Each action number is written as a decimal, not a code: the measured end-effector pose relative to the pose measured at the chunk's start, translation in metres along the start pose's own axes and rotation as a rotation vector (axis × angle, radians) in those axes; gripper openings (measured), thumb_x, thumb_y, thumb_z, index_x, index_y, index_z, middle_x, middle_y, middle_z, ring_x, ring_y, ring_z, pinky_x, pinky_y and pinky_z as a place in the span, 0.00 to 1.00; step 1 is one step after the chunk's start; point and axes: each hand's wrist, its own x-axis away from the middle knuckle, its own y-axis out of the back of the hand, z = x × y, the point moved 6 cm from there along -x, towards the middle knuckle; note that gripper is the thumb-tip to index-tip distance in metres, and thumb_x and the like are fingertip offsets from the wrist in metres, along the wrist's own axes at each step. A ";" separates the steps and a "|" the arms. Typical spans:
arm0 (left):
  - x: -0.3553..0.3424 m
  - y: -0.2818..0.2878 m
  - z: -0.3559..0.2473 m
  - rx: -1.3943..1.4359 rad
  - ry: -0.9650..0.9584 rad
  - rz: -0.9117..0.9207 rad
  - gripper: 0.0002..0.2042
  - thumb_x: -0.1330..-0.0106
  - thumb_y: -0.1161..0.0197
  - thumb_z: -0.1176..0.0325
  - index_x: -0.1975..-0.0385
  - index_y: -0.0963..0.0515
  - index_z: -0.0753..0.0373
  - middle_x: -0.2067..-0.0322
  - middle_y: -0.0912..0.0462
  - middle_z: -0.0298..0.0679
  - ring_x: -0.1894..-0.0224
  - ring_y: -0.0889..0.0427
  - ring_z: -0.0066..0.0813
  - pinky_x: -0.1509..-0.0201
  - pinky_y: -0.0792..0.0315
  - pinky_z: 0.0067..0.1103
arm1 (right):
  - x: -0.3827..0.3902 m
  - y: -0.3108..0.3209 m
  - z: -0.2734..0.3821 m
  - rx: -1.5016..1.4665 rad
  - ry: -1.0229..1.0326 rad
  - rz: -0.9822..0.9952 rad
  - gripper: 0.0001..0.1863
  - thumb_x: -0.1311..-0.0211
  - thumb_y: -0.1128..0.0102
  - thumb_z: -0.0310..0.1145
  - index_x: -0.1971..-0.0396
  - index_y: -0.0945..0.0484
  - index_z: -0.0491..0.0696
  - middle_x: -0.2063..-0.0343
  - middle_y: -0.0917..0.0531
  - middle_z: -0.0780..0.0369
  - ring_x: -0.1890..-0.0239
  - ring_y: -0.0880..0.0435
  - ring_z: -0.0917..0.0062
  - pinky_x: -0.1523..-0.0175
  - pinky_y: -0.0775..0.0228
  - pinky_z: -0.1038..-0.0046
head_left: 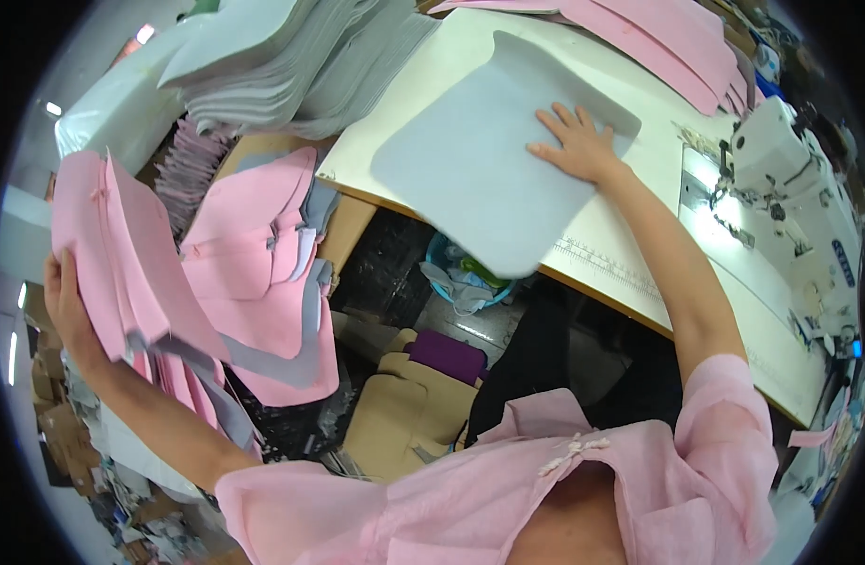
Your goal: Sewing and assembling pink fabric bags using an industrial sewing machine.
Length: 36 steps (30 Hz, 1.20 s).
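My left hand (67, 292) grips a folded bundle of pink pieces (131, 245) with grey layers at the far left; its fingers are partly hidden. My right hand (578, 141) lies with fingers spread on a single pale grey sheet (475, 165), which rests on the cream table (385, 141) and overhangs its front edge. Beside the left bundle, more pink pieces with grey layers (240, 245) are piled on a brown board.
A sewing machine (771, 169) stands at the right. Stacks of grey sheets (272, 66) and pink pieces (640, 38) lie behind. A blue basket (437, 250) with cloth sits below the table edge, near a beige padded seat (385, 414) with a purple pad.
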 end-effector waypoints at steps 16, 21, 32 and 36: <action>0.061 -0.235 -0.156 -0.005 -1.450 0.389 0.27 0.45 0.51 0.52 0.48 0.37 0.63 0.49 0.36 0.47 0.48 0.33 0.43 0.48 0.36 0.32 | 0.111 0.039 -0.020 -0.132 0.143 -0.214 0.06 0.51 0.53 0.29 0.75 0.28 0.44 0.75 0.24 0.56 0.71 0.23 0.62 0.68 0.30 0.64; 0.079 -0.254 -0.164 0.096 -1.396 0.535 0.25 0.45 0.52 0.55 0.50 0.36 0.63 0.50 0.34 0.47 0.49 0.33 0.41 0.48 0.36 0.31 | 0.263 0.055 -0.098 0.295 0.122 -0.357 0.07 0.49 0.53 0.34 0.70 0.30 0.49 0.76 0.26 0.63 0.69 0.24 0.71 0.74 0.30 0.69; 0.109 -0.263 -0.200 0.180 -1.235 0.749 0.20 0.45 0.52 0.61 0.54 0.33 0.64 0.53 0.32 0.45 0.51 0.31 0.37 0.49 0.36 0.27 | 0.279 0.057 -0.334 0.943 -0.570 -0.374 0.14 0.49 0.54 0.30 0.60 0.29 0.46 0.58 0.27 0.61 0.53 0.30 0.71 0.58 0.33 0.62; 0.111 -0.263 -0.206 0.130 -1.141 0.826 0.18 0.45 0.52 0.63 0.56 0.32 0.64 0.54 0.31 0.44 0.52 0.31 0.36 0.50 0.36 0.26 | 0.259 0.078 -0.261 0.864 -0.588 -0.458 0.20 0.50 0.52 0.33 0.54 0.32 0.46 0.46 0.35 0.60 0.45 0.38 0.66 0.48 0.43 0.55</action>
